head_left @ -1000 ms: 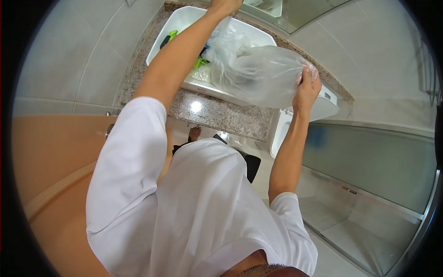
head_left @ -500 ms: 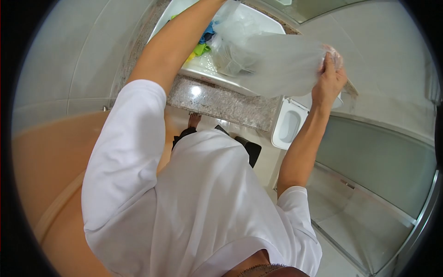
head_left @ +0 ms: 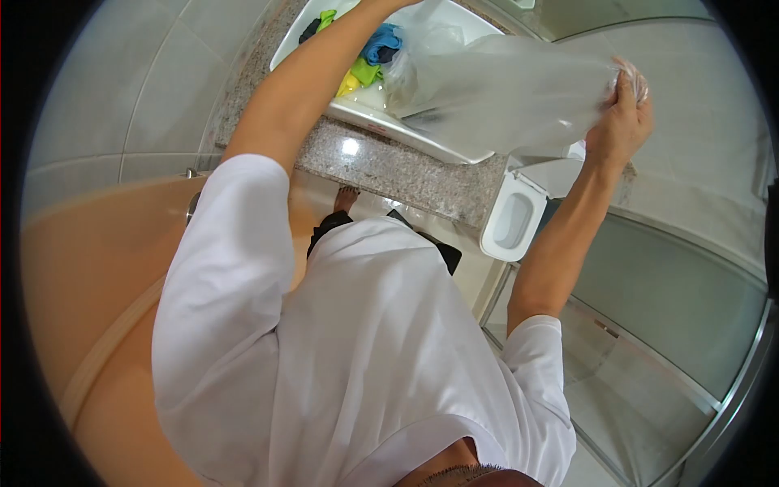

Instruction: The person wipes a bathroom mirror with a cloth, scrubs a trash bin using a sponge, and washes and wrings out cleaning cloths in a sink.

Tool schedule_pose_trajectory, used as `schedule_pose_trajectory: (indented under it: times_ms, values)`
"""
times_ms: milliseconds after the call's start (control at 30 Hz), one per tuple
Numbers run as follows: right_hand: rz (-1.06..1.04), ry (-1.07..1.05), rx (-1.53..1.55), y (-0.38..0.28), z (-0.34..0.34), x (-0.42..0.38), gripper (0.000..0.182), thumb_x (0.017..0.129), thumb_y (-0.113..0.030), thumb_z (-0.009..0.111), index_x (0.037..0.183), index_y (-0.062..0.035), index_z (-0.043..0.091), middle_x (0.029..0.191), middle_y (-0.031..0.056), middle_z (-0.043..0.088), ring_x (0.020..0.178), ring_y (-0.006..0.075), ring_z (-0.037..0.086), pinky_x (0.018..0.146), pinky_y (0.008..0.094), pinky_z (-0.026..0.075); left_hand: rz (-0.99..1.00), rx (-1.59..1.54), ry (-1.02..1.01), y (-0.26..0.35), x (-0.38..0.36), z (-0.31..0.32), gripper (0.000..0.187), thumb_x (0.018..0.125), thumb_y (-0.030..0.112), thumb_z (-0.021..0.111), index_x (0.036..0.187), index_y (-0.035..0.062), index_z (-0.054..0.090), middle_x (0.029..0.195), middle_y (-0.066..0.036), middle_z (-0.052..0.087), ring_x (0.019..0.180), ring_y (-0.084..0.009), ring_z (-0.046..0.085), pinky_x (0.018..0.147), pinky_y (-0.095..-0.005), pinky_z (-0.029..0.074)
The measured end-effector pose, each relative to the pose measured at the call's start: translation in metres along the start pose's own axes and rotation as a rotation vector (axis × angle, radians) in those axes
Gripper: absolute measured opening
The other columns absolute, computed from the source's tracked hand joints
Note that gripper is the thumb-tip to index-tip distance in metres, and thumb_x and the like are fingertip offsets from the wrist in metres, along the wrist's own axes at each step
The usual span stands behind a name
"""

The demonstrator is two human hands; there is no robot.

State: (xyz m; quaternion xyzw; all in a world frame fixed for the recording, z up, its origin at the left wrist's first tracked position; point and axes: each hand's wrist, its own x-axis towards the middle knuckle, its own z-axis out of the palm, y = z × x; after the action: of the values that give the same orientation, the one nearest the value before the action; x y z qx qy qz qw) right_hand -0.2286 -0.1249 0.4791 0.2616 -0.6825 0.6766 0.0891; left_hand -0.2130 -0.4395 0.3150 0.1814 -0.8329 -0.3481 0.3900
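Observation:
A translucent plastic bag (head_left: 519, 89) stretches from the white basin (head_left: 381, 123) out to my right hand (head_left: 623, 118), whose fingers are closed round its bunched edge. My left forearm reaches over the basin to the top edge of the frame. Only a sliver of my left hand (head_left: 399, 3) shows there, and its fingers are out of sight. Inside the basin lie a blue cloth (head_left: 383, 42), a lime green cloth (head_left: 367, 71) and a yellow piece (head_left: 349, 84), beside the crumpled part of the bag.
The basin stands on a speckled stone counter (head_left: 389, 174). A white toilet (head_left: 514, 217) is below its right end. At the left is an orange-toned tub (head_left: 97, 268); a glass shower panel (head_left: 657, 276) stands at the right. My foot (head_left: 346, 197) shows under the counter.
My right hand has moved to the right and slightly up, drawing the bag further out. More of the cloths in the basin shows. The view has shifted slightly.

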Motion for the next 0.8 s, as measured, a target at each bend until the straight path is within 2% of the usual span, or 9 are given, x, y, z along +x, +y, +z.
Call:
schedule_pose_trajectory:
  times_ms: [33,100,133,200,300,333,367,500,800]
  values:
    - [-0.031,0.004,0.022,-0.002,0.000,0.002,0.016,0.096,-0.005,0.061,0.105,0.0019,0.072,0.086,-0.0005,0.066,0.070,0.0032,0.052,0.060,0.0181,0.038,0.002,0.000,-0.001,-0.015,-0.009,0.002,0.022,0.083,0.012,0.064,0.102,0.0022,0.070,0.099,-0.024,0.070,0.095,-0.0409,0.067,0.086,-0.0487,0.052]
    - [-0.039,0.022,-0.004,-0.009,-0.001,0.009,0.016,0.096,-0.005,0.060,0.104,0.0022,0.072,0.087,0.0006,0.067,0.071,0.0040,0.054,0.061,0.0186,0.040,-0.055,0.226,-0.437,-0.061,-0.028,0.009,0.031,0.083,0.013,0.063,0.112,0.0047,0.068,0.111,-0.021,0.069,0.106,-0.0408,0.064,0.093,-0.0491,0.050]
    - [-0.052,0.032,-0.031,-0.011,-0.002,0.012,0.015,0.096,-0.004,0.060,0.103,0.0025,0.072,0.089,0.0017,0.068,0.072,0.0048,0.056,0.062,0.0190,0.042,-0.057,0.225,-0.442,-0.087,-0.041,0.017,0.031,0.083,0.013,0.063,0.112,0.0047,0.068,0.111,-0.021,0.069,0.106,-0.0408,0.064,0.093,-0.0491,0.050]
    - [-0.085,0.035,-0.020,-0.013,-0.006,0.023,0.016,0.096,-0.004,0.059,0.103,0.0026,0.072,0.088,0.0021,0.068,0.072,0.0055,0.057,0.063,0.0196,0.044,0.125,0.167,-0.611,-0.126,-0.060,0.029,0.040,0.079,0.032,0.069,0.112,0.0112,0.068,0.107,-0.016,0.072,0.101,-0.0356,0.068,0.089,-0.0453,0.053]
    - [-0.117,0.036,-0.027,-0.024,-0.007,0.034,0.016,0.096,-0.003,0.059,0.103,0.0027,0.072,0.088,0.0027,0.068,0.072,0.0069,0.059,0.064,0.0208,0.046,0.010,0.348,-0.824,-0.077,-0.081,0.003,0.055,0.077,0.033,0.069,0.128,0.0139,0.061,0.120,-0.016,0.068,0.108,-0.0344,0.065,0.092,-0.0422,0.052]
    - [-0.113,0.043,-0.049,-0.027,-0.007,0.036,0.016,0.096,-0.002,0.059,0.104,0.0026,0.072,0.087,0.0028,0.068,0.073,0.0074,0.060,0.064,0.0213,0.047,-0.013,0.396,-0.911,-0.074,-0.083,0.003,0.069,0.073,0.034,0.073,0.138,0.0180,0.054,0.133,-0.015,0.061,0.121,-0.0332,0.059,0.102,-0.0468,0.047]
    - [-0.114,0.039,-0.048,-0.029,-0.009,0.039,0.016,0.096,-0.002,0.059,0.104,0.0026,0.072,0.087,0.0028,0.068,0.073,0.0074,0.060,0.064,0.0213,0.047,-0.017,0.396,-0.909,-0.072,-0.088,0.002,0.069,0.073,0.034,0.073,0.138,0.0180,0.054,0.133,-0.015,0.061,0.121,-0.0332,0.059,0.102,-0.0468,0.047]
    - [-0.138,0.095,-0.113,-0.034,-0.016,0.054,0.016,0.095,-0.004,0.061,0.103,0.0022,0.073,0.083,0.0012,0.066,0.069,0.0063,0.056,0.060,0.0213,0.044,0.054,0.538,-0.911,-0.068,-0.098,0.002,0.093,0.065,0.036,0.082,0.147,0.0243,0.041,0.150,-0.010,0.047,0.143,-0.0333,0.037,0.116,-0.0619,0.024]
    - [-0.166,0.091,-0.181,-0.061,-0.017,0.065,0.016,0.094,-0.007,0.063,0.100,0.0007,0.076,0.078,-0.0024,0.062,0.067,0.0045,0.051,0.058,0.0202,0.038,0.349,0.672,-0.869,-0.110,-0.088,0.010,0.065,0.071,0.028,0.083,0.130,0.0220,0.057,0.127,-0.003,0.063,0.130,-0.0376,0.050,0.101,-0.0491,0.048]
